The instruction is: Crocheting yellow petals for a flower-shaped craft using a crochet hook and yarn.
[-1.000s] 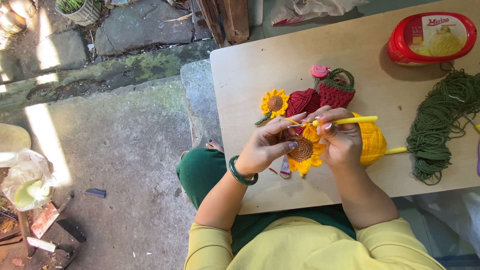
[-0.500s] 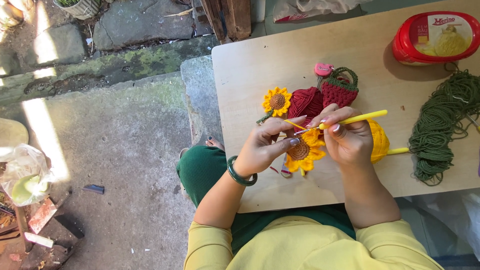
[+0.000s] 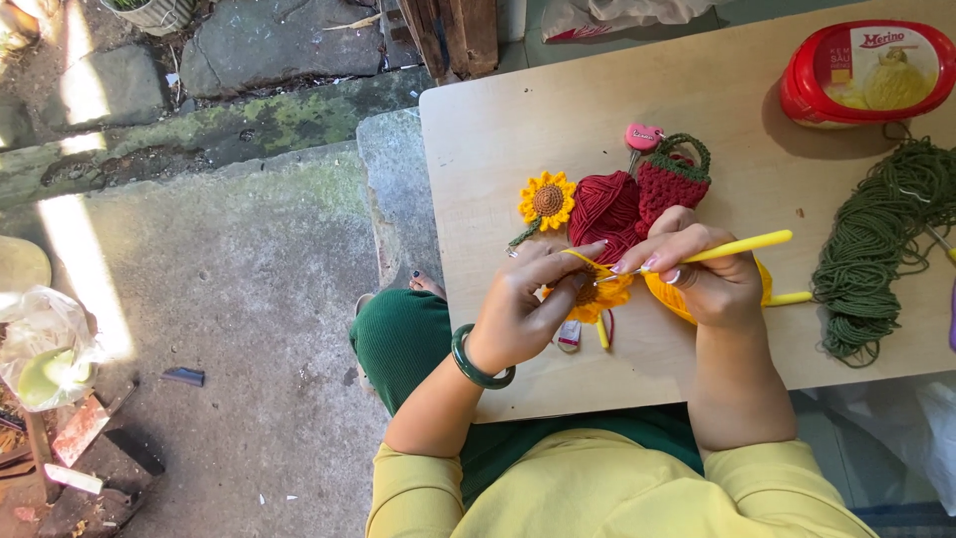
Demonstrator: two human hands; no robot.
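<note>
My left hand [image 3: 533,304], a green bangle on its wrist, pinches a half-made yellow crochet sunflower [image 3: 604,295] and a strand of yellow yarn over the wooden table [image 3: 498,139]. My right hand [image 3: 702,274] grips a yellow-handled crochet hook [image 3: 732,247] whose metal tip points into the flower. A ball of yellow yarn [image 3: 665,295] lies mostly hidden under my right hand. Just beyond my fingers rest a finished crochet sunflower [image 3: 547,201], a ball of red yarn [image 3: 602,207] and a red crochet strawberry pouch [image 3: 674,179] with a green rim.
A tangle of green yarn [image 3: 876,239] lies at the table's right. A red plastic tub [image 3: 864,70] stands at the far right corner. A second yellow hook handle [image 3: 790,298] pokes out by my right wrist. Left of the table are a stone step and concrete ground.
My right hand and the hook have shifted slightly, the hook tip working at the flower. The left hand keeps its pinch on the flower.
</note>
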